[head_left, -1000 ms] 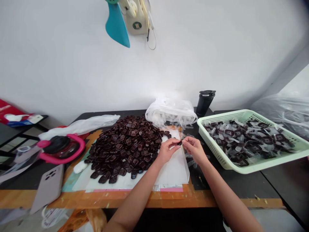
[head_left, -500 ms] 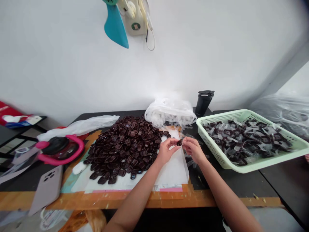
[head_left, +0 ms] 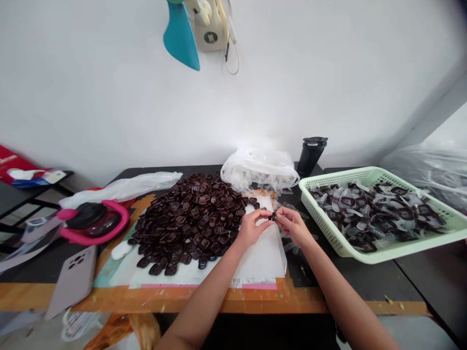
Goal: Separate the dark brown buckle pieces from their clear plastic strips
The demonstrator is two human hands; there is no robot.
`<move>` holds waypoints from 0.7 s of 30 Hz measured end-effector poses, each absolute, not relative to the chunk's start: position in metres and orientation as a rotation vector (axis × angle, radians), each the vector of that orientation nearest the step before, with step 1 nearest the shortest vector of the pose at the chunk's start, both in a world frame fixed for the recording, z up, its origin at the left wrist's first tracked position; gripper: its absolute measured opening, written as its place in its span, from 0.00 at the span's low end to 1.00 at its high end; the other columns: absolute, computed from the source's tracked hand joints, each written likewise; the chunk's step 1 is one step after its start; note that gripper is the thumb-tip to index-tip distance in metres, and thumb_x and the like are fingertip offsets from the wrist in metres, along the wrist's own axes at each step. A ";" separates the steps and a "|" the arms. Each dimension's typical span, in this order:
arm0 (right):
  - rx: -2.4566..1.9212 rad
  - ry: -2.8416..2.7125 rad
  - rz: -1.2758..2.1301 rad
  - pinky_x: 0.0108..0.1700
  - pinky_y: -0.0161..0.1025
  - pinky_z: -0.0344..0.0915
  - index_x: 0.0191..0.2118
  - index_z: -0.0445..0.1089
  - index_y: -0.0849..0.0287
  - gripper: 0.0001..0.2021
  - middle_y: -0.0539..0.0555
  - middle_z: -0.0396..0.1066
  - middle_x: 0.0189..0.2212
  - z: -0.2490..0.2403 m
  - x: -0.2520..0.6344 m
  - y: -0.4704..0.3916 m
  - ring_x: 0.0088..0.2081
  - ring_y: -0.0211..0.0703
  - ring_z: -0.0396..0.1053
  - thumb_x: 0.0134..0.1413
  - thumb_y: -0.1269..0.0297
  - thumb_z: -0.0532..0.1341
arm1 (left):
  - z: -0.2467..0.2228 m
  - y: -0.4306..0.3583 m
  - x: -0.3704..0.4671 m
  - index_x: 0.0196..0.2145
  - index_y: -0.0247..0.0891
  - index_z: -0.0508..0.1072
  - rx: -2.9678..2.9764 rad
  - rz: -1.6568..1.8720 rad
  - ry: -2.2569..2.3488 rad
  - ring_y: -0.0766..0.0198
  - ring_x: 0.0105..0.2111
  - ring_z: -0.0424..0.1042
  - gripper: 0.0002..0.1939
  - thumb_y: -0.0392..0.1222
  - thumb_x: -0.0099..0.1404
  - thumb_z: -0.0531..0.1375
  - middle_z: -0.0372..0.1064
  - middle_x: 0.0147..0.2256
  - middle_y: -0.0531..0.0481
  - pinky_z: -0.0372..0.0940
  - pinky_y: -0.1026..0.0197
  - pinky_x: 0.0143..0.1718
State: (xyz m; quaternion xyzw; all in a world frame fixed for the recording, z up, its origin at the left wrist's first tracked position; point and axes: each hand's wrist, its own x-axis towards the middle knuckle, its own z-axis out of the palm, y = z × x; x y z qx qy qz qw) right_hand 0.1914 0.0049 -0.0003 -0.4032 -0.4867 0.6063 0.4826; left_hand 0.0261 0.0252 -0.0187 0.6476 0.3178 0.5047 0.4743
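Between my fingertips, above the white paper (head_left: 260, 255), is a small dark brown plastic buckle (head_left: 272, 217). My left hand (head_left: 253, 228) pinches it from the left side with thumb and forefinger. From the right, my right hand (head_left: 292, 226) is closed in a pinch against the buckle's edge; whatever its fingertips grip is too small to make out. A big heap of similar brown buckles (head_left: 193, 218) lies just left of my hands. Clear plastic strips (head_left: 290, 210) are scattered on the black table behind and beside my right hand.
A pale green basket (head_left: 339, 248) at right holds buckles with clear strips. Behind my hands are a white plastic bag (head_left: 259, 167) and a black tumbler (head_left: 312, 155). On the left lie a pink-handled bottle (head_left: 97, 221), a phone (head_left: 73, 277) and a white mouse-like object (head_left: 121, 250).
The buckle has turned slightly between my fingertips. Both hands stay nearly in place, and the whole view has shifted a little.
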 end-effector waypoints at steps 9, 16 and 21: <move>-0.989 -1.220 1.454 0.18 0.29 0.35 0.30 0.61 0.59 0.15 0.44 0.55 0.20 -0.002 0.192 0.005 0.17 0.27 0.42 0.55 0.52 0.60 | -0.020 0.026 0.022 0.39 0.34 0.75 1.744 1.254 0.794 0.57 0.42 0.73 0.12 0.43 0.58 0.65 0.74 0.40 0.42 0.69 0.55 0.47; -0.902 -1.119 1.617 0.18 0.28 0.32 0.30 0.60 0.59 0.16 0.43 0.53 0.20 -0.001 0.191 0.005 0.17 0.25 0.37 0.54 0.52 0.61 | -0.015 0.026 0.021 0.39 0.36 0.74 1.941 1.340 0.807 0.58 0.43 0.73 0.09 0.40 0.60 0.63 0.74 0.41 0.42 0.67 0.55 0.47; -0.911 -1.083 1.609 0.17 0.27 0.33 0.31 0.59 0.58 0.17 0.42 0.53 0.20 -0.002 0.185 0.004 0.17 0.25 0.38 0.54 0.51 0.61 | -0.014 0.025 0.021 0.39 0.36 0.74 1.979 1.412 0.802 0.59 0.42 0.74 0.09 0.40 0.60 0.63 0.75 0.40 0.42 0.68 0.55 0.46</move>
